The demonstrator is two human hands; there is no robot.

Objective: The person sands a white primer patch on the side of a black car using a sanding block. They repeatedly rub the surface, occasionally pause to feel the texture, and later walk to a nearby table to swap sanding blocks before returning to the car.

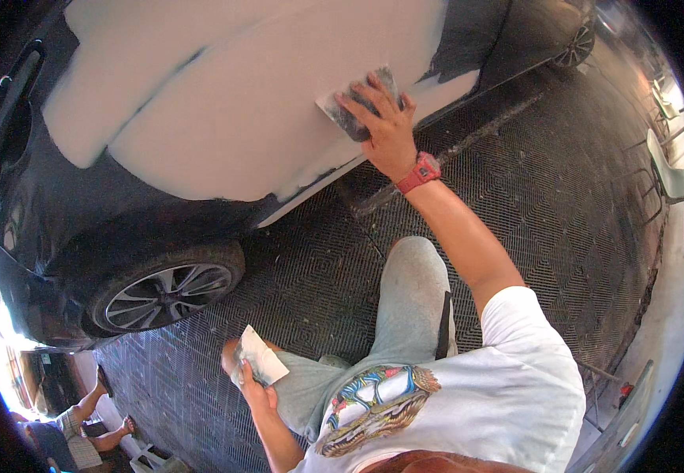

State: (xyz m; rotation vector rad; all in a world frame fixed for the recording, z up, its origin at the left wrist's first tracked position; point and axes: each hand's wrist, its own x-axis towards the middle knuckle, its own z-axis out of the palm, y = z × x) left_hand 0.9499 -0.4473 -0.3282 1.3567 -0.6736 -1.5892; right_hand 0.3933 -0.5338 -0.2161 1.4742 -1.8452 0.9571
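In front of me is the dark car's side panel [223, 118], covered by a broad, pale, matte coat with uneven edges. My right hand [385, 126], a red watch on its wrist, lies with spread fingers on a flat grey-and-white sanding sheet [350, 118], pressing it against the pale coat near its lower right part. The sheet's underside is hidden. Low by my left knee, my left hand [255, 388] grips a stiff white rectangular piece [259, 356] with grey smudges; its exact kind is unclear. This piece is away from the car.
The car's near wheel [170, 296] stands left of my legs; another wheel [576, 47] shows at the far right. Dark ribbed mats [515, 205] cover the floor. Pale chairs [665, 165] line the right side. At lower left, another person's legs [93, 422] are visible.
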